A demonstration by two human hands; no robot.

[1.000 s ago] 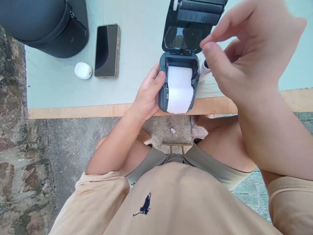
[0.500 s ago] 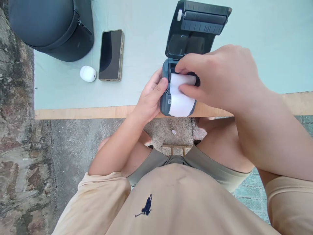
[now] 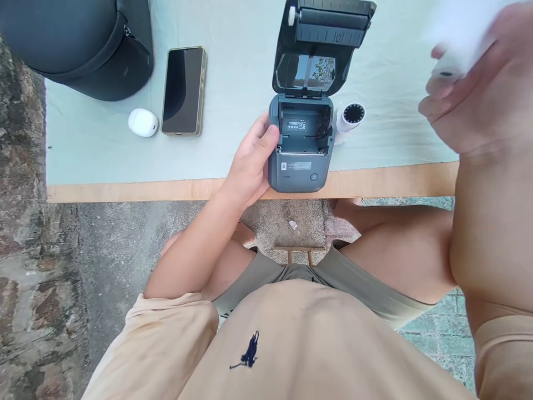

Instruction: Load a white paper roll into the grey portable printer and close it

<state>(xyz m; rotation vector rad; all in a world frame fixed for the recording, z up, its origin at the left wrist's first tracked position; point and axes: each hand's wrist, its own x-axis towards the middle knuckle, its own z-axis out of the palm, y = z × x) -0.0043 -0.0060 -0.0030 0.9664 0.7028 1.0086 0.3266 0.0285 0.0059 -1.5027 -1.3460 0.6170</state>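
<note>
Lifted clear of the printer's bay since half a second ago, the white paper roll point(image 3: 460, 41) now rides blurred in my right hand point(image 3: 478, 94), raised at the upper right with fingers curled around it, well apart from the machine. Largest on the pale green table point(image 3: 233, 72) is a dark round zip case point(image 3: 79, 44) at the far left corner. Next comes the grey label printer point(image 3: 300, 150), set at the table's near edge, lid point(image 3: 325, 44) thrown back and its paper bay bare. My left hand point(image 3: 250, 164) clasps the printer's left side, thumb on its top edge. A dark phone point(image 3: 183, 91) lies left of it, a white egg-shaped case point(image 3: 142, 122) just beside the phone, and a small white spool point(image 3: 350, 116) just right of the printer.
</note>
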